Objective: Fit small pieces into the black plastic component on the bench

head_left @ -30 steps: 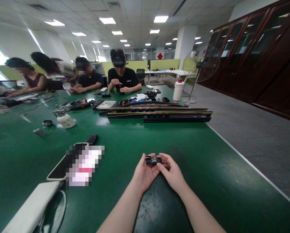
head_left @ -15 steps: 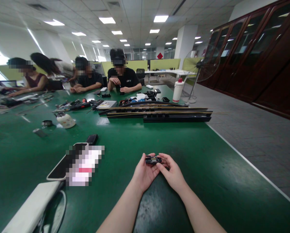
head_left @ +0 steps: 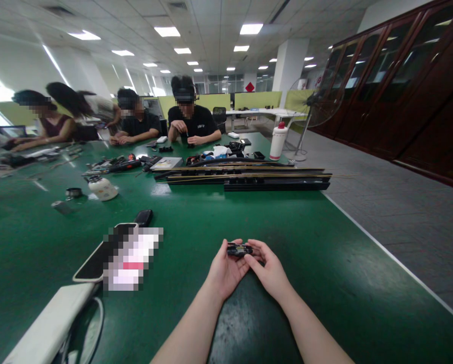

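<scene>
Between left hand (head_left: 223, 272) and right hand (head_left: 270, 270): part (head_left: 238, 250), above table (head_left: 332, 253). Left of left hand: phone (head_left: 92, 262), slab (head_left: 48, 323) nearer the body, cable (head_left: 97, 326) beside slab, fob (head_left: 144, 217) at phone's far end. Farther out that way: pot (head_left: 103, 188), with ring (head_left: 73, 192) and cylinder (head_left: 61, 207) left of it. Ahead of both hands: rails (head_left: 279, 186) lying crosswise (rods (head_left: 211, 176) across them), bottle (head_left: 278, 141) behind. Past right hand, off the table: fan (head_left: 309, 101), cabinets (head_left: 378, 96).
</scene>
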A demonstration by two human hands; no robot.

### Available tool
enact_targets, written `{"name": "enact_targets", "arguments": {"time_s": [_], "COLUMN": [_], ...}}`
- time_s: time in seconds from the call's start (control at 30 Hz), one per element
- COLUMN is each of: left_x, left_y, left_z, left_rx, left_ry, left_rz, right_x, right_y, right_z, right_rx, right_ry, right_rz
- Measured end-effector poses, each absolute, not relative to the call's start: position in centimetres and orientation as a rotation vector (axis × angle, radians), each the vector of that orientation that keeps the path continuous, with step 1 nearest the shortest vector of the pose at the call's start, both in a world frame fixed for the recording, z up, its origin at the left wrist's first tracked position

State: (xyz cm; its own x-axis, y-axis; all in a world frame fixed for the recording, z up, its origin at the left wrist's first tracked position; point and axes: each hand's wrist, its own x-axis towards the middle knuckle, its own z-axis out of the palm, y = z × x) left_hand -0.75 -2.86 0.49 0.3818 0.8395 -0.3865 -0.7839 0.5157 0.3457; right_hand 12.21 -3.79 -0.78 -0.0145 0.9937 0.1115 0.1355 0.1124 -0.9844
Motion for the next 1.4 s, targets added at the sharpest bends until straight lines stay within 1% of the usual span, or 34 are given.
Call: {"name": "enact_targets", "arguments": {"time_s": [1.2,1.4], "left_x": [-0.75,-0.65], "left_y": [-2.91,-2.90], "left_z": [0.47,0.66], "left_rx": [0.125,0.106], "left_ry": [0.562,0.586], "left_rz": [1.040,1.057], "right_x": [12.22,12.25], "right_y": [-3.87,-4.15], "right_z": [-0.78,-0.48], "right_rx": [-1.221,-1.233], "right_ry": [-1.378,-1.507], "right_rz": [1.046,0.929]}}
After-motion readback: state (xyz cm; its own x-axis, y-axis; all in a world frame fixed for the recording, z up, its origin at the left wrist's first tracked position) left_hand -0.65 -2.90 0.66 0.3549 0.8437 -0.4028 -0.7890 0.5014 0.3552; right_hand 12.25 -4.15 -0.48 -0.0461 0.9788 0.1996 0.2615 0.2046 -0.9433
